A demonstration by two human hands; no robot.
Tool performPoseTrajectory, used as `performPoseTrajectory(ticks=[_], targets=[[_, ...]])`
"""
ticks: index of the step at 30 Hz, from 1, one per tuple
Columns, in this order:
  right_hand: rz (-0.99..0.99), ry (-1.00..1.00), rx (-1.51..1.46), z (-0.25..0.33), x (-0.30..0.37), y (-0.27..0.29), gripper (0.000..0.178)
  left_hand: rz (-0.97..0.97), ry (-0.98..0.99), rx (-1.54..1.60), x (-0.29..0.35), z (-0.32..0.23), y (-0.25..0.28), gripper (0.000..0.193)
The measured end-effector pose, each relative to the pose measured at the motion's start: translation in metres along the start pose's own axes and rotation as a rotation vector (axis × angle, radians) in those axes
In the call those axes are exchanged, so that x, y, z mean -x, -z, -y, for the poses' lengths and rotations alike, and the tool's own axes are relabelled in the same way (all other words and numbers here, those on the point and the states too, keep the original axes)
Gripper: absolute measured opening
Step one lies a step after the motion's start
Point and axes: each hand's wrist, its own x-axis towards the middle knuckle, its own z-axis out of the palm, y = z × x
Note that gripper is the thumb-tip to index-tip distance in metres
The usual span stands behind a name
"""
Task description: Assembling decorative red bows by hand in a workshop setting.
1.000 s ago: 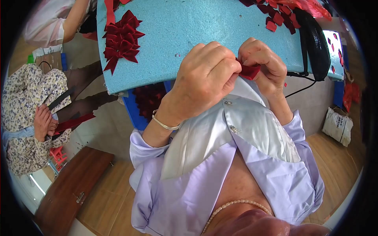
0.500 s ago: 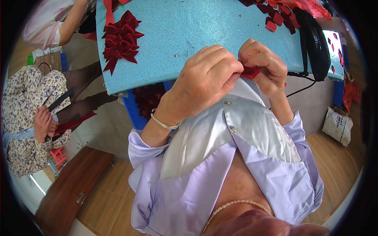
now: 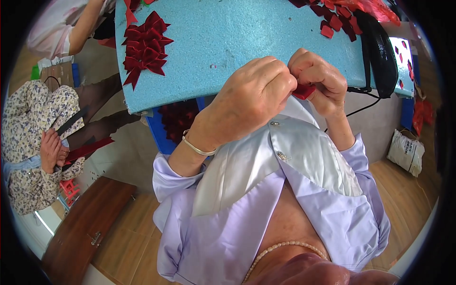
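My left hand, with a bracelet on its wrist, is closed, its fingertips pinched at a small folded piece of dark red velvet ribbon. On the other side of the ribbon my right hand is curled, gripping it between thumb and bent fingers. Both hands meet just over the near edge of the blue table, and my fingers hide part of the ribbon. A cluster of dark red velvet bows lies on the table's left side. Loose red velvet pieces are scattered at the far right.
A black bag with a strap hangs over the table's right edge. Below the table, a blue bin holds dark red pieces. At the left, a person in a floral garment holds ribbon strips. A white sack stands on the floor at right.
My left fingers have shifted slightly right, closer to my right hand, covering more of the ribbon. My right hand stays nearly in place.
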Motion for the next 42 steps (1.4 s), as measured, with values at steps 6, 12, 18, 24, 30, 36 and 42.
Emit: performPoseTrajectory(ticks=[6,12,18,24,30,36,42], targets=[[-0.013,-0.010,0.008,-0.001,0.001,0.002,0.016,0.063,0.182,0.178,0.000,-0.003,0.005,0.023],[-0.045,-0.113,-0.129,0.002,0.000,0.000,0.023,0.022,0.338,0.427,-0.002,0.003,0.017,0.018],[-0.075,-0.164,-0.141,0.003,0.001,-0.002,0.024,0.021,0.243,0.288,-0.001,0.002,0.017,0.019],[-0.052,-0.151,-0.110,0.000,0.001,-0.002,0.025,-0.027,0.069,0.119,0.000,0.007,0.009,0.024],[-0.058,-0.146,-0.104,0.000,0.001,-0.004,0.026,-0.034,0.062,0.068,-0.002,0.004,0.007,0.024],[-0.056,-0.153,-0.096,-0.001,0.003,-0.004,0.027,-0.006,0.044,0.056,-0.002,0.008,0.002,0.023],[-0.055,-0.179,-0.152,0.001,0.004,-0.005,0.022,0.112,0.275,0.333,0.004,0.008,0.006,0.021]])
